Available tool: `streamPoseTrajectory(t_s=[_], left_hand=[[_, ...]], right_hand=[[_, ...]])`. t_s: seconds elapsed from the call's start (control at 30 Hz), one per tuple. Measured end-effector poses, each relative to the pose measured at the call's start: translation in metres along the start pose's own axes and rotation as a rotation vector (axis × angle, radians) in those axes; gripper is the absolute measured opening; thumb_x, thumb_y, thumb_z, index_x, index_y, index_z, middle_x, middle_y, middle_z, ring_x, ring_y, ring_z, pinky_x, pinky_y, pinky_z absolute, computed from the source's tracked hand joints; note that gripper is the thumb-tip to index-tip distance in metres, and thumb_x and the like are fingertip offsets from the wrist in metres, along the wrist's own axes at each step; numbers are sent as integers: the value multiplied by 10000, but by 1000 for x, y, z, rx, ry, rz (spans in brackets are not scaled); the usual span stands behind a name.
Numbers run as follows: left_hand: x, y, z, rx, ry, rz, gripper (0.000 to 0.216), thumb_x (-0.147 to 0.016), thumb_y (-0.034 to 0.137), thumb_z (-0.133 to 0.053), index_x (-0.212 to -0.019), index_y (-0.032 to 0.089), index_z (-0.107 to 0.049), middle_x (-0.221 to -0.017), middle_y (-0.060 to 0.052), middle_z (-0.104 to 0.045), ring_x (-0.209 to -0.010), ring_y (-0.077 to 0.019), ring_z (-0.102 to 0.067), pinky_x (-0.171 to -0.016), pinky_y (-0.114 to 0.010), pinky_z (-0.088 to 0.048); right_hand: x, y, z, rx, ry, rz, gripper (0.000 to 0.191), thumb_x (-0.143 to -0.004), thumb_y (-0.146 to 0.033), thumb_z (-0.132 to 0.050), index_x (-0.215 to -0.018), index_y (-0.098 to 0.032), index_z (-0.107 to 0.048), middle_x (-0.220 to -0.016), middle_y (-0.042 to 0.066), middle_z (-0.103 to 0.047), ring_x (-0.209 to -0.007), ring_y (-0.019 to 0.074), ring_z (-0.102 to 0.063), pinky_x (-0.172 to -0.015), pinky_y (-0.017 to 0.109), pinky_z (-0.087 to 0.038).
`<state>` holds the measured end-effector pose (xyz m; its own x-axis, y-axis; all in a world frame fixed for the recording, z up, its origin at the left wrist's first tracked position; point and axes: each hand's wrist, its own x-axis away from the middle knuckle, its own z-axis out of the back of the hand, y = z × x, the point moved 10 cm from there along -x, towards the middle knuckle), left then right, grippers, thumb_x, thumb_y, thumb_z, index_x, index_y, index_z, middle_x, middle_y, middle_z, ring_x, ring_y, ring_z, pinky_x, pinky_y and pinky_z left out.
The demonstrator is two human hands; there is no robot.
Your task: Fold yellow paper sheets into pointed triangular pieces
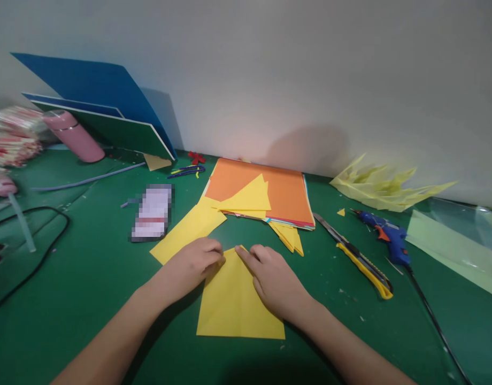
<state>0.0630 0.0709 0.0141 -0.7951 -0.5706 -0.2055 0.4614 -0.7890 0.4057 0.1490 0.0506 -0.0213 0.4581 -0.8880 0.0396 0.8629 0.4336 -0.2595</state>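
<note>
A yellow sheet of paper lies on the green table in front of me, with a faint crease down its middle. My left hand is closed at its upper left edge, fingertips pinched on the paper. On the upper right, my right hand presses the paper with the index finger stretched to the top edge and the other fingers curled. Just beyond my hands are another yellow sheet, a folded yellow paper triangle and narrow folded yellow pieces. The triangle rests on an orange paper stack.
On the right lie a yellow utility knife, a blue glue gun with its cord, and a spiky pale-yellow paper piece. Leftward are a blurred-out phone, a pink bottle, a black cable and leaning blue boards.
</note>
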Motion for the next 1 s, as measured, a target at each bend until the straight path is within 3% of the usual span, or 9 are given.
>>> streamPoseTrajectory(t_s=[0.4,0.77,1.0], left_hand=[[2,1,-4,-17,-73,25,223,-892,51,-408,-870,162,-601,-888,-57,-592,-803,-171,-541,-696,-286,-452],[1,2,-3,-29,-63,13,233,-888,40,-368,-844,159,-564,-865,-57,-584,-805,-176,-528,-716,-306,-461],[1,2,-4,-61,-70,3,217,-887,31,-393,-838,160,-561,-878,-54,-595,-820,-177,-545,-737,-309,-477]], right_hand=[[0,-1,-1,8,-35,-10,612,-787,-3,-351,-1384,-127,-405,-983,115,-526,-853,230,-468,-768,360,-429],[0,0,-2,14,9,9,602,-791,-13,-358,-1380,-130,-408,-959,107,-520,-823,227,-458,-730,358,-426],[-1,-1,-2,20,-43,-12,625,-787,9,-349,-1394,-131,-394,-980,112,-518,-851,226,-465,-760,356,-423]])
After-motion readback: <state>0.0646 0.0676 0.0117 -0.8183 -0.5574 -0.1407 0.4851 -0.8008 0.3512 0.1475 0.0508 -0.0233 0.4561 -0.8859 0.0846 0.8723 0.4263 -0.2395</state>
